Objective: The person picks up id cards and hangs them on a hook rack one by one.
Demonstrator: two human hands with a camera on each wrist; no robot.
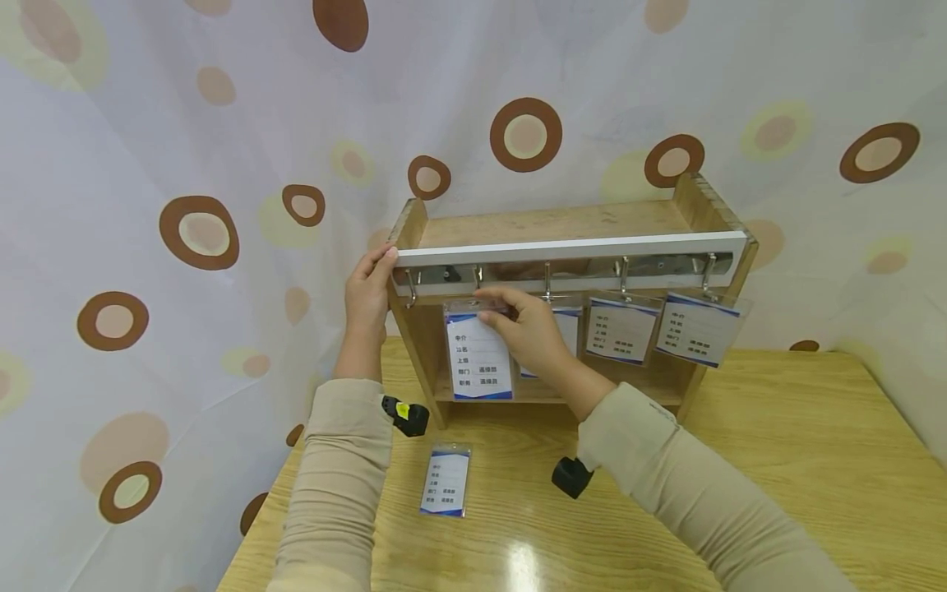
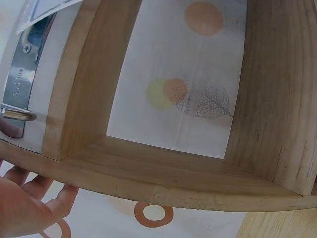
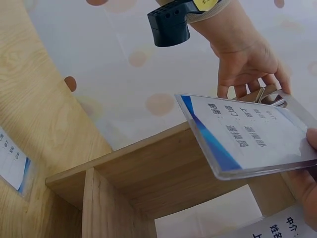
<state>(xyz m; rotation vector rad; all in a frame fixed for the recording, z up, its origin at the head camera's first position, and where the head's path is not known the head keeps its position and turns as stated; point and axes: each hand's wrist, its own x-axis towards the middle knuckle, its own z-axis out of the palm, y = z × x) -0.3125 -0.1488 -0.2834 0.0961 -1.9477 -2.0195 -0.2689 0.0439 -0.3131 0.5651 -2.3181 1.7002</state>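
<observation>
A wooden shelf [image 1: 555,224] with a metal hook strip [image 1: 510,271] along its front stands on the table. My left hand [image 1: 367,298] holds its upper left corner, thumb at the front and fingers against the side panel. With thumb and fingers, my right hand [image 1: 534,333] pinches the top of a clear ID badge holder [image 1: 479,362] by the second hook from the left. Whether the badge is on that hook cannot be seen. Further right hang three more badges, one partly behind my right hand, one in the middle [image 1: 621,330] and one at the end [image 1: 699,330].
Another badge [image 1: 446,481] lies flat on the wooden table [image 1: 518,469] in front of the shelf. The leftmost hook [image 1: 411,289] carries no badge. Behind the shelf and along the left hangs a patterned white cloth [image 1: 459,82].
</observation>
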